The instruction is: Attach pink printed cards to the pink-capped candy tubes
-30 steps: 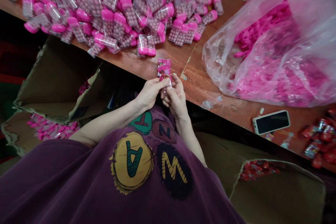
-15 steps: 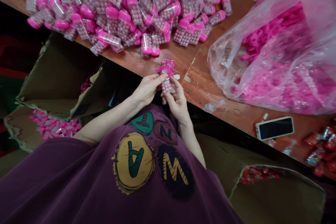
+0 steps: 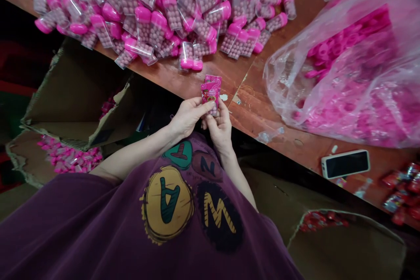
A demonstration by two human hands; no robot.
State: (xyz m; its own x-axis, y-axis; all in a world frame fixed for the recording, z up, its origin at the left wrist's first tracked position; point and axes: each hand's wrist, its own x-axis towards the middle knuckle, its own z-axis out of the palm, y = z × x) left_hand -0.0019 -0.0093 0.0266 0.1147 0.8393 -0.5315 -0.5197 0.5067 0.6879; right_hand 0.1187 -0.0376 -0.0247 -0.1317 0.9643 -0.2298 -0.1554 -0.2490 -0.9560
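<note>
Close to the table's front edge, my two hands meet around one small item. My left hand (image 3: 189, 117) is closed, its thumb pressing on a pink printed label (image 3: 210, 92) with red and green figures. Beneath the label's lower end shows a clear container of pink balls (image 3: 214, 111), mostly hidden by fingers. My right hand (image 3: 220, 127) is closed around that container from the other side. Whether the label is stuck to it I cannot tell. A second pink printed piece shows behind the label's top edge.
Pink-capped containers of balls (image 3: 157, 26) are heaped on the wooden table (image 3: 183, 82). On the right are a plastic bag of pink parts (image 3: 354, 78), a phone (image 3: 346, 164) and red wrapped pieces (image 3: 398, 190). Cardboard boxes (image 3: 59, 92) stand below the edge.
The label has turned from tilted to nearly upright and now covers most of the container. My left thumb has slid lower on it. The view has shifted slightly.
</note>
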